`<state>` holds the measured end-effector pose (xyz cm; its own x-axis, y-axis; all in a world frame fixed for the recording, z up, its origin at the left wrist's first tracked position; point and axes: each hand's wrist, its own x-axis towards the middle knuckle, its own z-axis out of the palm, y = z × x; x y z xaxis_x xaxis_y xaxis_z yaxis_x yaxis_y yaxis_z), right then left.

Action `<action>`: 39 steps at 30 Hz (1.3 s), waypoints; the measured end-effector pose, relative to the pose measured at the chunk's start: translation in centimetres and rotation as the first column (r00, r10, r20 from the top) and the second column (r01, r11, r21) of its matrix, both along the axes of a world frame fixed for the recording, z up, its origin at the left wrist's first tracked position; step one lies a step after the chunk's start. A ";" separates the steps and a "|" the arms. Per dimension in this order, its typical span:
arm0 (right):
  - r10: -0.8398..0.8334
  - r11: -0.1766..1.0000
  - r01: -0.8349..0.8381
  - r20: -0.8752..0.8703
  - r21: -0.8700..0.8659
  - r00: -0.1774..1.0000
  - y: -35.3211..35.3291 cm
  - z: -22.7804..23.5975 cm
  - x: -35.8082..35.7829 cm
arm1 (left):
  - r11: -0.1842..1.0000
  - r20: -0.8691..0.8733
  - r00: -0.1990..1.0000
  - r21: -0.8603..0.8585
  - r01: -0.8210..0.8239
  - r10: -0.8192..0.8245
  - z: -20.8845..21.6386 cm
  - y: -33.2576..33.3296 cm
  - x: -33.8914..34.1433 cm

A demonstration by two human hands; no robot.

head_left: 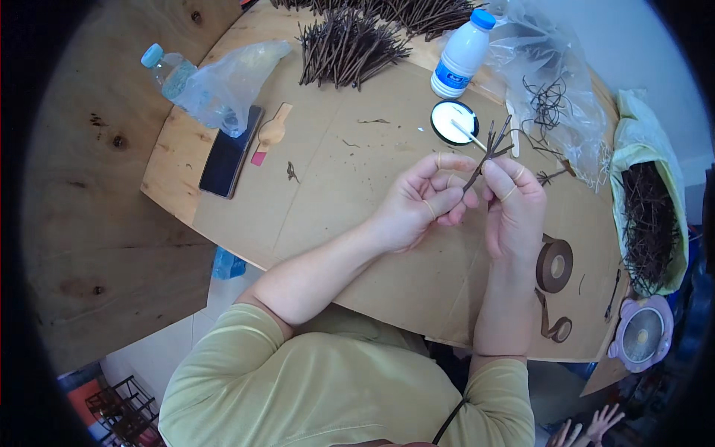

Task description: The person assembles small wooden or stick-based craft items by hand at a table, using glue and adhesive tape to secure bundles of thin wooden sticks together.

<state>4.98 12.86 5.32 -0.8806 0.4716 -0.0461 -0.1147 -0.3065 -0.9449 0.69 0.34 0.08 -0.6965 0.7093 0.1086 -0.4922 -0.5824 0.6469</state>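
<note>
A thin brown artificial twig (472, 181) with several forked tips is held between my hands above the cardboard-covered table. My left hand (417, 203) is closed round its lower stem. The fingers of my right hand (515, 205) pinch it just under the fork. Narrow pale bands circle fingers on both hands. Just beyond the twig lies a round black-rimmed dish of white paste (445, 130), with a light stick (469, 134) resting in it. Two rolls of brown tape, one large (555, 266) and one small (561, 330), are beside my right forearm.
Bundles of brown twigs (350, 48) lie at the back, near a white bottle (456, 63). A phone (229, 156) and a clear bottle (170, 74) are at left. A sack of brown twigs (649, 223) and a purple fan (642, 337) stand right. Another person's hands (602, 423) show lower right.
</note>
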 end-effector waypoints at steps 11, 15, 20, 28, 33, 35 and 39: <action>0.072 0.997 -0.072 -0.016 -0.035 0.997 0.1 0.1 0.1 | 0.995 -0.019 0.997 -0.061 -0.082 0.081 -0.1 0.0 0.5; 0.080 0.997 -0.080 -0.011 0.004 0.997 0.2 0.4 0.3 | 0.999 0.099 0.995 0.036 -0.027 0.023 0.1 -0.1 0.6; 0.072 0.997 -0.072 -0.016 0.011 0.997 0.5 -0.2 0.3 | 1.000 0.131 0.991 0.025 0.000 -0.003 0.3 -0.2 0.7; 0.106 0.993 -0.104 0.029 -0.062 0.994 0.7 0.3 0.4 | 0.993 0.126 0.989 0.100 0.061 -0.074 0.2 -0.4 0.5; 0.183 0.981 -0.179 0.043 -0.073 0.982 1.1 0.3 0.3 | 0.989 0.163 0.982 0.129 0.071 -0.091 0.3 -0.5 0.4; 0.207 0.976 -0.204 0.048 -0.071 0.977 1.1 0.4 0.3 | 0.988 0.172 0.981 0.138 0.064 -0.088 0.4 -0.5 0.4; 0.218 0.974 -0.212 0.056 -0.084 0.974 1.3 0.3 0.5 | 0.993 0.128 0.988 0.093 0.069 -0.080 0.3 -0.6 0.2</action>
<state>5.47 14.21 5.67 -0.9550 0.2643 -0.1348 0.0221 -0.3897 -0.9207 0.92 -0.25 0.33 -0.6543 0.7515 0.0841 -0.6139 -0.5928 0.5212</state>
